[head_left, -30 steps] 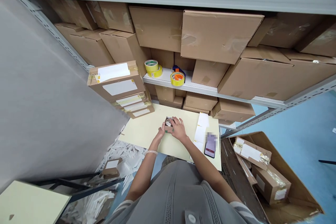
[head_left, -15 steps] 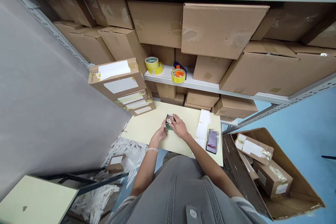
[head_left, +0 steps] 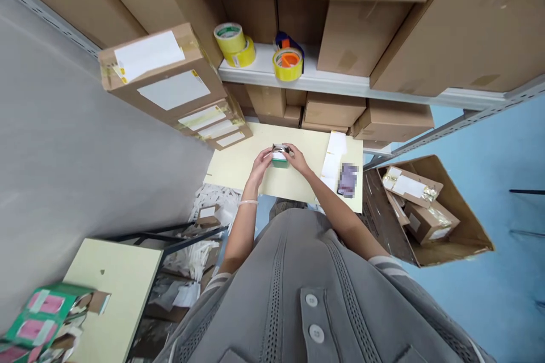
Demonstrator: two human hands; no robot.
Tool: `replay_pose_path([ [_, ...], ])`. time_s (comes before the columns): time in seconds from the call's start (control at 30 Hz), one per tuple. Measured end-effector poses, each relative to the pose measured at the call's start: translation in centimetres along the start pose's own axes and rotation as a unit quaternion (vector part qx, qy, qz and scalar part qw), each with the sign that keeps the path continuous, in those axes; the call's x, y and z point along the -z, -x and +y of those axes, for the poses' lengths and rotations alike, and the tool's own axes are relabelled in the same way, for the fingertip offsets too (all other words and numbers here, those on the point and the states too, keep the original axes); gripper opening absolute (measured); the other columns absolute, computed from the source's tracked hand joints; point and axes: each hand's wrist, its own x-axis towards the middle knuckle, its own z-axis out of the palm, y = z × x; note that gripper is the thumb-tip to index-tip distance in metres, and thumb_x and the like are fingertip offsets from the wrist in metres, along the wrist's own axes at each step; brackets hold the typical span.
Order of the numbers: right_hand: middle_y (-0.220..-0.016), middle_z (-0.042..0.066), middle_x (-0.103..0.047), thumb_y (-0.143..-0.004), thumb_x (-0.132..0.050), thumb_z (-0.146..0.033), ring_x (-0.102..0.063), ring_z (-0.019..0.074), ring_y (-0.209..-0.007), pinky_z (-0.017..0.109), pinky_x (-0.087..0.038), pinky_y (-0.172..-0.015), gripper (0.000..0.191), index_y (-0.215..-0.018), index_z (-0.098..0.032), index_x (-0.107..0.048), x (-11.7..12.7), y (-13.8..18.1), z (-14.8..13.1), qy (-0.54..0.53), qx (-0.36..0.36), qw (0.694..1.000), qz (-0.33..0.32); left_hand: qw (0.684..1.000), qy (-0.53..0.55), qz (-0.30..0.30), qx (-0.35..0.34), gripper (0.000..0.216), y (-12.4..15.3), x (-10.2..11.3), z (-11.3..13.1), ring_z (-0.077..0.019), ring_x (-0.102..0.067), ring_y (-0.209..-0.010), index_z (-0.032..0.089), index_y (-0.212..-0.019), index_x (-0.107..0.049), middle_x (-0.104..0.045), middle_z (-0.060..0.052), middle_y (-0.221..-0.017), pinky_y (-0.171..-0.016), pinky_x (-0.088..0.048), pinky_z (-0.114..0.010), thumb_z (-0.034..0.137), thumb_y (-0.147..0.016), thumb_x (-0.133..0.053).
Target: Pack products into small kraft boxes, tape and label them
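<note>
A small green-and-white box (head_left: 280, 158) is held just above the pale yellow table (head_left: 238, 165), near its middle. My left hand (head_left: 260, 163) grips its left side and my right hand (head_left: 297, 159) grips its right side and top. A small silvery item sits at the box's open top, partly hidden by my fingers. A bracelet is on my left wrist.
A stack of labelled cartons (head_left: 170, 85) stands at the table's left. White paper slips (head_left: 334, 157) and a phone (head_left: 348, 179) lie at its right. Tape rolls (head_left: 288, 63) sit on the shelf behind. An open carton of parcels (head_left: 426, 210) is on the blue floor at right; green packs (head_left: 34, 323) at lower left.
Both hands have lifted the small box off the table and closed around it. The view has tilted down, showing the second table and green packs at lower left.
</note>
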Motion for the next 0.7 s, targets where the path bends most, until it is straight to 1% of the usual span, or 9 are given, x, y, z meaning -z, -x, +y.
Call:
replay_pose_path([
  [0.07, -0.135, 0.008, -0.057, -0.09, -0.046, -0.027, -0.053, 0.0178, -0.121, 0.03, -0.044, -0.1, 0.045, -0.133, -0.017, -0.051, -0.3, -0.3, 0.6, -0.035, 0.002, 0.999, -0.008, 1.0, -0.024, 0.003, -0.008, 0.04, 0.2, -0.5, -0.5, -0.0209, -0.054, -0.12, 0.022, -0.118, -0.055, -0.055, -0.009, -0.136, -0.1, -0.044, -0.035, 0.038, -0.083, -0.068],
  [0.13, -0.132, 0.008, -0.059, -0.089, -0.049, -0.028, -0.055, 0.0173, -0.117, 0.03, -0.043, -0.102, 0.043, -0.13, -0.016, -0.053, -0.5, -0.6, 1.2, -0.058, 0.008, 0.998, -0.012, 0.999, -0.022, 0.037, -0.001, 0.042, 0.2, -1.2, -1.3, -0.0192, -0.053, -0.12, 0.024, -0.119, -0.049, -0.051, -0.008, -0.139, -0.098, -0.045, -0.034, 0.04, -0.085, -0.067],
  [0.2, -0.128, 0.007, -0.061, -0.088, -0.051, -0.029, -0.058, 0.0174, -0.112, 0.031, -0.043, -0.102, 0.043, -0.128, -0.015, -0.055, -0.6, -0.9, 1.7, -0.074, 0.008, 0.997, -0.014, 0.996, 0.007, 0.084, 0.036, 0.043, 0.2, -1.7, -2.1, -0.0169, -0.051, -0.122, 0.025, -0.119, -0.042, -0.048, -0.008, -0.139, -0.097, -0.046, -0.032, 0.045, -0.088, -0.063],
  [0.27, -0.124, 0.007, -0.063, -0.087, -0.052, -0.03, -0.059, 0.0179, -0.109, 0.033, -0.043, -0.101, 0.042, -0.127, -0.015, -0.056, -0.7, -1.2, 2.2, -0.089, -0.003, 0.996, -0.012, 0.988, 0.043, 0.113, 0.1, 0.044, 0.1, -1.9, -2.9, -0.0158, -0.05, -0.123, 0.025, -0.118, -0.039, -0.048, -0.008, -0.136, -0.097, -0.045, -0.032, 0.052, -0.088, -0.059],
  [0.37, -0.12, 0.005, -0.064, -0.086, -0.055, -0.034, -0.06, 0.0189, -0.107, 0.035, -0.045, -0.1, 0.043, -0.126, -0.019, -0.058, -0.7, -1.4, 2.9, -0.114, -0.018, 0.993, -0.006, 0.974, 0.079, 0.093, 0.189, 0.049, 0.2, -1.7, -3.8, -0.0184, -0.045, -0.131, 0.025, -0.115, -0.045, -0.049, -0.008, -0.136, -0.102, -0.041, -0.034, 0.062, -0.085, -0.056],
  [0.43, -0.118, 0.004, -0.065, -0.084, -0.057, -0.038, -0.06, 0.0195, -0.106, 0.036, -0.045, -0.101, 0.044, -0.124, -0.021, -0.059, -0.7, -1.4, 3.2, -0.13, -0.02, 0.991, -0.004, 0.971, 0.087, 0.071, 0.209, 0.051, 0.3, -1.5, -4.3, -0.0202, -0.039, -0.137, 0.026, -0.116, -0.049, -0.046, -0.008, -0.142, -0.106, -0.036, -0.036, 0.066, -0.084, -0.055],
  [0.53, -0.116, 0.004, -0.065, -0.082, -0.058, -0.04, -0.06, 0.0201, -0.106, 0.037, -0.046, -0.1, 0.046, -0.123, -0.02, -0.06, -0.9, -1.4, 3.4, -0.156, -0.017, 0.988, -0.004, 0.977, 0.082, 0.06, 0.188, 0.047, 0.1, -1.2, -4.6, -0.0191, -0.034, -0.141, 0.029, -0.119, -0.052, -0.044, -0.005, -0.147, -0.11, -0.031, -0.036, 0.062, -0.087, -0.054],
  [0.63, -0.118, 0.005, -0.065, -0.082, -0.058, -0.041, -0.06, 0.0207, -0.107, 0.037, -0.048, -0.097, 0.047, -0.124, -0.021, -0.059, -1.1, -1.4, 3.3, -0.172, -0.025, 0.985, -0.007, 0.985, 0.061, 0.079, 0.138, 0.043, -0.4, -1.2, -4.8, -0.018, -0.041, -0.136, 0.027, -0.124, -0.051, -0.049, -0.005, -0.144, -0.111, -0.032, -0.035, 0.053, -0.09, -0.055],
  [0.7, -0.119, 0.005, -0.064, -0.083, -0.057, -0.041, -0.059, 0.021, -0.109, 0.038, -0.05, -0.096, 0.046, -0.125, -0.021, -0.058, -1.1, -1.3, 3.1, -0.173, -0.035, 0.984, -0.008, 0.989, 0.045, 0.098, 0.097, 0.048, -0.9, -1.3, -4.9, -0.0181, -0.046, -0.132, 0.024, -0.129, -0.049, -0.052, -0.007, -0.141, -0.11, -0.034, -0.033, 0.048, -0.089, -0.058],
])
